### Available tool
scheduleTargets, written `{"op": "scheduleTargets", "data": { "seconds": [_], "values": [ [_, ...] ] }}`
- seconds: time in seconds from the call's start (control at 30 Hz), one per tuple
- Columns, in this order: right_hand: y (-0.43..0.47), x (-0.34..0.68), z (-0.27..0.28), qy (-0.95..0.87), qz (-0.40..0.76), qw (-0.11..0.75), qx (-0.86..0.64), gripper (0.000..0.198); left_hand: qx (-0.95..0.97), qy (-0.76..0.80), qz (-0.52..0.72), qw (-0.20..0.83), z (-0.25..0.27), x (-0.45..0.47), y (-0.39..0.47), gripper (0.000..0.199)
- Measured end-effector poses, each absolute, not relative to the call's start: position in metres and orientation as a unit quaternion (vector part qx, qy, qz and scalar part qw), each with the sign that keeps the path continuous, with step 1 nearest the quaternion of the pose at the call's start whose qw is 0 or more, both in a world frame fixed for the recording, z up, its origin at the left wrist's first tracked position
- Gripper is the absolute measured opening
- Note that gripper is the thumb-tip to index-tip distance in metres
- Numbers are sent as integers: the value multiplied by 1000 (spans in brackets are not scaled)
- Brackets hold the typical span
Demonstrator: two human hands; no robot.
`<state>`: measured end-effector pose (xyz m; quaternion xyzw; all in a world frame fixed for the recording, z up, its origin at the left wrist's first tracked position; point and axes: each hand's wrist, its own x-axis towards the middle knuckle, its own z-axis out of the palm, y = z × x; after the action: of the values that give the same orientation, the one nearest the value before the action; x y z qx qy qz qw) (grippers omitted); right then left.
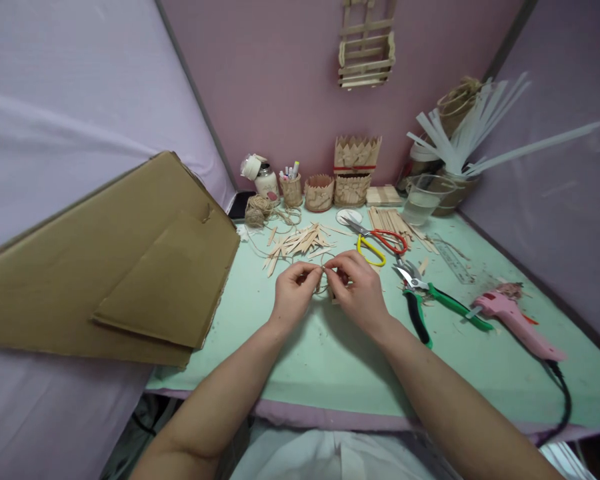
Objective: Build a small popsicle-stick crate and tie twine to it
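My left hand [295, 291] and my right hand [359, 288] meet above the middle of the green tabletop [300, 380], fingertips nearly touching. Both are closed in a pinch on thin twine [322, 289], which loops below the fingers; any knot is too small to make out. A strand seems to run back toward the twine ball [255, 212]. Just beyond my hands lies a loose pile of split wooden sticks [303, 241]. Scissors [375, 237] with red handles and a yellow-handled tool [371, 252] rest past my right hand. Something small and wooden under my right palm is mostly hidden.
Green-handled pruning shears [416, 283] lie blades apart on the right, beside a pink glue gun [517, 323] with a black cord. A clear ruler [453, 259] and a plastic cup [423, 203] stand farther back. Stick-covered pots [319, 193] line the wall. Cardboard [165, 280] leans at left.
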<state>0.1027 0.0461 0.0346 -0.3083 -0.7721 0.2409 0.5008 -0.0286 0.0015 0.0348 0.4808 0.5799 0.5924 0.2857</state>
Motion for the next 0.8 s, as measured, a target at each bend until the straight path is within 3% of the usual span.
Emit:
{"op": "scheduleTargets", "data": {
  "seconds": [0.23,0.4,0.47,0.67,0.8],
  "values": [
    [47,103,33,-771,229,509,-307,11,559,563,584,171,32,-30,-1,13],
    [46,102,31,-772,220,508,-313,11,549,564,592,174,34,-27,-2,13],
    [47,101,30,-771,213,512,-313,10,525,565,602,207,34,-26,-2,12],
    [47,98,26,-762,213,525,-313,13,349,524,619,470,33,-25,4,18],
    [47,99,29,-757,255,510,-320,12,343,524,615,478,33,-26,5,19]
  ]
}}
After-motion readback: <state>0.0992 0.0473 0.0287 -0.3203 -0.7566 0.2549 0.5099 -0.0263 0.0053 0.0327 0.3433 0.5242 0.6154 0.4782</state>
